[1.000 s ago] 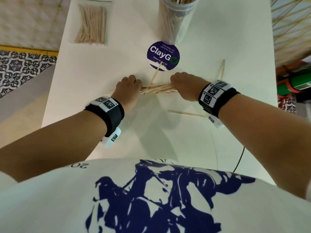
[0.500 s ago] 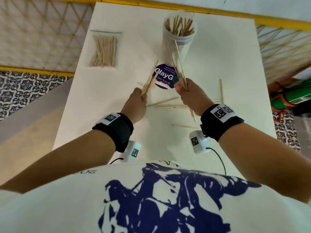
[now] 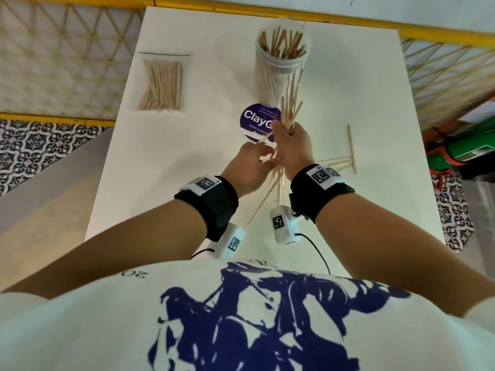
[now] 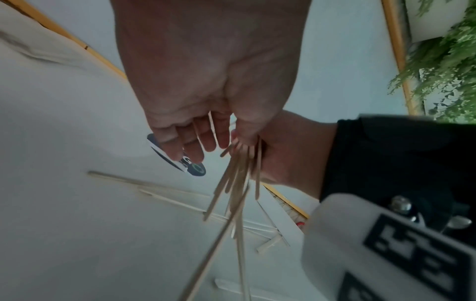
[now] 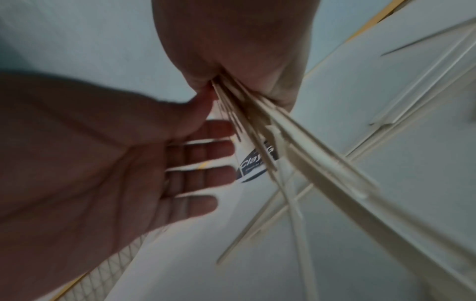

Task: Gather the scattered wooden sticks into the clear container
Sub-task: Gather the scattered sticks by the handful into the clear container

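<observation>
At table (image 3: 187, 183) centre: right hand (image 3: 290, 148) fisted round sticks (image 3: 289, 108), tips aimed twelve o'clock toward jar (image 3: 281, 68); left hand (image 3: 247, 167) spread, empty, steadying bundle.

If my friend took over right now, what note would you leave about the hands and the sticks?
Right hand: grips a bundle of sticks, held up just in front of the container.
Left hand: open beside the bundle, fingers spread, holding nothing.
Done: the container already holds many sticks.
Left: drop the bundle in, then pick up the loose sticks on the table to the right and under the hands.
A bag of sticks lies far left.
</observation>
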Motion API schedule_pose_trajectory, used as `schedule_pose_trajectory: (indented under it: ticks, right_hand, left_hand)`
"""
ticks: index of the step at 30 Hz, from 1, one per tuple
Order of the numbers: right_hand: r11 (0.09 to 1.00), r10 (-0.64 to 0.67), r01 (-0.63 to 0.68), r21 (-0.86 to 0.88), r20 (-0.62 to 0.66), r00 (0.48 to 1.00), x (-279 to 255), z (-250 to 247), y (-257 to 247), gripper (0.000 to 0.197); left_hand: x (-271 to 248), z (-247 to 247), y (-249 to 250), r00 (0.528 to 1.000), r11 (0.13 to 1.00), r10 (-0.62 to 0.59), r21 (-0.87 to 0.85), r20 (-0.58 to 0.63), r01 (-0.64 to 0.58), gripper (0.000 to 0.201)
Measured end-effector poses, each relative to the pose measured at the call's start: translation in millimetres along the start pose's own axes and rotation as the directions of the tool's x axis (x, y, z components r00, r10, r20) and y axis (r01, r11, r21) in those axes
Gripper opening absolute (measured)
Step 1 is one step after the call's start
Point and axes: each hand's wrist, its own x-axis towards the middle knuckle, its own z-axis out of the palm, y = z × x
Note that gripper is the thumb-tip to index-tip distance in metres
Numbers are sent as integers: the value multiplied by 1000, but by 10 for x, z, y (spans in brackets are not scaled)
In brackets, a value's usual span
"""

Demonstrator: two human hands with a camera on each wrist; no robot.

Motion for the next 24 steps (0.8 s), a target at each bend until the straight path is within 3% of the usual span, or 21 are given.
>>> schedule_pose_trajectory:
  ticks: [4,6,8,10,12,14,16,18,22,24]
  right_hand:
    - [1000,-1,1,4,23,1000,54,-152,-83,19]
    - [993,24,-31,110,61,998,78,-205,-134,17]
    - [964,48,-76,256,116,992,105,-221,-194,25]
    - [932,36,-91,350,162,986,100,-218,-262,22]
    - [919,7,-78,388,181,983,76,-207,-332,19]
    - [912,-22,-54,407,179,984,41,-191,-397,18]
    - [885,-39,-50,462,180,983,8,-161,-460,7]
    - [878,-50,-29,478,152,987,-19,-120,-508,13]
    - [895,-132,59,442,136,982,-70,-111,-585,25]
    - [885,-166,78,458,156,974,-99,-151,-648,17]
  left_hand:
    - [-36,-188,-175,958,995,-88,-63,-274,74,20]
    - [-46,-255,-201,929,987,-129,-139,-347,85,24]
    - [-31,-259,-180,939,976,-121,-211,-323,53,50]
    - [40,-226,-155,979,977,-59,-213,-196,17,83]
    - [71,-207,-38,999,987,5,-159,-35,-11,98]
    - [118,-166,10,999,991,32,-130,18,-30,101]
    - [125,-111,97,999,986,28,-165,20,-24,100]
    - [141,-33,137,997,967,-6,-253,72,24,95]
    - [54,-6,279,988,899,-75,-420,138,126,23]
    - [12,-77,279,990,858,-31,-505,134,95,15]
